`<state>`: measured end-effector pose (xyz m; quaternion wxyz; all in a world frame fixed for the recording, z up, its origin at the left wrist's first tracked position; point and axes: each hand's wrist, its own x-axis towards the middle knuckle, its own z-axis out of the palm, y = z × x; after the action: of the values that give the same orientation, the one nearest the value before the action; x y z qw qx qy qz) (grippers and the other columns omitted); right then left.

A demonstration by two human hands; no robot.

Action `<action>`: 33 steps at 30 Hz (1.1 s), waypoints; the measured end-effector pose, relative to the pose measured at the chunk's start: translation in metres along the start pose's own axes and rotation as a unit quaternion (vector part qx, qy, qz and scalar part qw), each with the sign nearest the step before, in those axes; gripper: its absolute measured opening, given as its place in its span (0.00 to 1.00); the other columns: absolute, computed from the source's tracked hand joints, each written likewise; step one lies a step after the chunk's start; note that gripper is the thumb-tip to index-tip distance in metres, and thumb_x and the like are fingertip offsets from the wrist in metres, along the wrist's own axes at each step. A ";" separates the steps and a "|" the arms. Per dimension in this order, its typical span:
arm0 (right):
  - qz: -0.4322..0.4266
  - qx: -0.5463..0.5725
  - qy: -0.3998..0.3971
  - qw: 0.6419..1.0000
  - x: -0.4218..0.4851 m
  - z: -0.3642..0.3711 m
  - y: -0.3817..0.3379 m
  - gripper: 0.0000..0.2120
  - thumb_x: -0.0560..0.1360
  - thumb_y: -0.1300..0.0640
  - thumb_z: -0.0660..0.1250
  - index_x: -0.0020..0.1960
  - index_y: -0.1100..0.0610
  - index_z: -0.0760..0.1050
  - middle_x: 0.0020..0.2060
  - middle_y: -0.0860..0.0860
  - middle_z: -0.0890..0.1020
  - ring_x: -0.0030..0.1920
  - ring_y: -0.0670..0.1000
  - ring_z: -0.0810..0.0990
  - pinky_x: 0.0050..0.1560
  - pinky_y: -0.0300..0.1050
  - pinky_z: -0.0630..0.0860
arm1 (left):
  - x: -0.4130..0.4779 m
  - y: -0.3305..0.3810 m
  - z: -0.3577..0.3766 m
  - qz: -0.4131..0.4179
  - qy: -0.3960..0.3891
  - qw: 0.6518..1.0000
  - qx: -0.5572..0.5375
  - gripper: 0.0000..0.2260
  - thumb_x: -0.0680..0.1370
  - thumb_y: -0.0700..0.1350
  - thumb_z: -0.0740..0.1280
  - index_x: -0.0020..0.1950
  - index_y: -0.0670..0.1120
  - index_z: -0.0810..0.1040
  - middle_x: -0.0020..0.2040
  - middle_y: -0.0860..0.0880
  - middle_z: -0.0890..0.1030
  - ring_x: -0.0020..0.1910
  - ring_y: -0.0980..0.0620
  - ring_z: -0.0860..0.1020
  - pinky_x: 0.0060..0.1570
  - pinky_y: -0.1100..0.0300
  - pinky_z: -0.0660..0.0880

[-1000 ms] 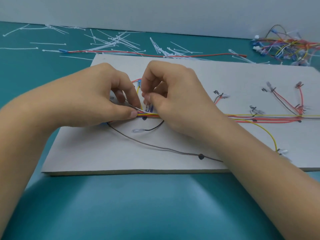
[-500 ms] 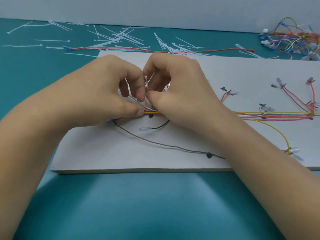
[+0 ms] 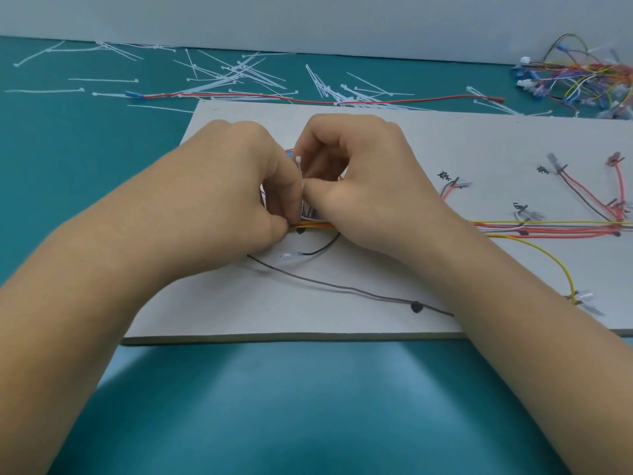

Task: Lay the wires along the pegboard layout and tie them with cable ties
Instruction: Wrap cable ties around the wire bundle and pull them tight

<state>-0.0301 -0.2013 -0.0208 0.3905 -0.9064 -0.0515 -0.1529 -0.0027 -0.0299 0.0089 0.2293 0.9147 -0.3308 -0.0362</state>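
A white pegboard point(image 3: 394, 275) lies on the teal table with a bundle of red, yellow and grey wires point(image 3: 548, 228) running along its middle. My left hand point(image 3: 226, 186) and my right hand point(image 3: 363, 180) meet over the bundle's left end. Both pinch a white cable tie point(image 3: 299, 166) that stands up between the fingertips and loops around the wires. A loose grey wire point(image 3: 342, 287) and a short black wire point(image 3: 318, 250) lie in front of the hands. Where the tie wraps the bundle is mostly hidden by my fingers.
Several loose white cable ties point(image 3: 233, 77) are scattered on the table behind the board, with a long red wire point(image 3: 308, 100) among them. A tangled heap of coloured wires point(image 3: 582, 84) sits at the far right. Black pegs point(image 3: 415, 306) stick up from the board.
The cable tie's head now stands up between my fingertips; a second ago it was down at the bundle. My fingers have closed more tightly together. The view has shifted slightly.
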 end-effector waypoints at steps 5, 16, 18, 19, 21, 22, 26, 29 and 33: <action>0.010 0.006 -0.005 1.000 -0.001 -0.002 -0.001 0.10 0.68 0.66 0.68 0.45 0.54 0.81 0.30 0.47 0.83 0.34 0.46 0.80 0.37 0.41 0.75 | -0.001 0.001 -0.003 -0.002 0.006 1.000 -0.004 0.10 0.68 0.40 0.75 0.32 0.56 0.83 0.32 0.61 0.81 0.34 0.69 0.76 0.32 0.65 0.66; 0.021 0.008 -0.030 0.999 -0.004 -0.002 -0.001 0.12 0.67 0.66 0.67 0.47 0.54 0.79 0.31 0.47 0.85 0.35 0.46 0.82 0.39 0.44 0.78 | -0.001 0.015 0.000 -0.052 0.008 0.998 0.033 0.08 0.68 0.39 0.74 0.33 0.50 0.80 0.29 0.52 0.81 0.31 0.58 0.78 0.30 0.64 0.68; 0.020 0.003 -0.033 0.999 -0.004 -0.002 -0.001 0.13 0.67 0.67 0.66 0.47 0.54 0.79 0.31 0.47 0.85 0.35 0.46 0.82 0.39 0.44 0.79 | -0.003 0.017 0.002 -0.046 0.019 0.998 0.047 0.08 0.68 0.38 0.74 0.33 0.50 0.79 0.31 0.52 0.80 0.31 0.57 0.76 0.31 0.62 0.70; 0.020 0.000 -0.034 0.999 -0.004 -0.003 -0.001 0.13 0.67 0.67 0.66 0.47 0.54 0.79 0.31 0.47 0.85 0.35 0.46 0.82 0.39 0.44 0.78 | -0.004 0.018 0.004 -0.040 0.020 0.998 0.051 0.09 0.69 0.38 0.74 0.33 0.50 0.79 0.31 0.53 0.80 0.33 0.56 0.76 0.33 0.61 0.72; 0.018 -0.003 -0.036 0.999 -0.004 -0.003 -0.001 0.13 0.67 0.67 0.66 0.47 0.54 0.79 0.31 0.47 0.85 0.35 0.45 0.81 0.40 0.44 0.78 | -0.009 0.017 0.007 -0.032 0.009 0.998 0.054 0.09 0.71 0.40 0.75 0.34 0.51 0.80 0.32 0.54 0.79 0.34 0.56 0.77 0.37 0.60 0.75; 0.016 -0.005 -0.037 0.999 -0.005 -0.002 -0.001 0.12 0.67 0.67 0.66 0.47 0.54 0.79 0.31 0.47 0.85 0.35 0.45 0.80 0.39 0.44 0.78 | -0.012 0.016 0.008 -0.029 0.002 0.998 0.055 0.08 0.72 0.42 0.76 0.35 0.51 0.81 0.32 0.55 0.79 0.35 0.56 0.77 0.38 0.60 0.75; 0.013 -0.009 -0.040 0.999 -0.005 0.000 -0.002 0.11 0.68 0.66 0.66 0.46 0.53 0.78 0.31 0.47 0.84 0.34 0.44 0.78 0.38 0.44 0.76 | -0.017 0.013 0.006 -0.022 0.007 0.999 0.032 0.05 0.73 0.48 0.76 0.37 0.52 0.85 0.30 0.54 0.80 0.33 0.57 0.77 0.37 0.63 0.73; 0.017 -0.004 -0.040 0.999 -0.006 -0.001 -0.002 0.12 0.68 0.66 0.66 0.47 0.53 0.78 0.31 0.48 0.84 0.34 0.46 0.78 0.38 0.45 0.76 | -0.017 0.016 0.006 -0.045 -0.005 0.999 0.016 0.06 0.69 0.53 0.79 0.37 0.53 0.85 0.29 0.55 0.80 0.33 0.60 0.76 0.35 0.64 0.73; 0.012 -0.003 -0.043 0.999 -0.006 -0.003 -0.003 0.12 0.69 0.67 0.65 0.48 0.54 0.78 0.33 0.50 0.84 0.37 0.49 0.79 0.42 0.50 0.77 | -0.017 0.019 0.008 -0.076 -0.006 0.997 0.023 0.07 0.68 0.53 0.82 0.37 0.55 0.86 0.31 0.56 0.81 0.35 0.59 0.78 0.38 0.65 0.74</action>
<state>-0.0372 -0.2013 -0.0193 0.3865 -0.9140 -0.0570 -0.1090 -0.0291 -0.0351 0.0084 0.2031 0.9417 -0.2630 -0.0518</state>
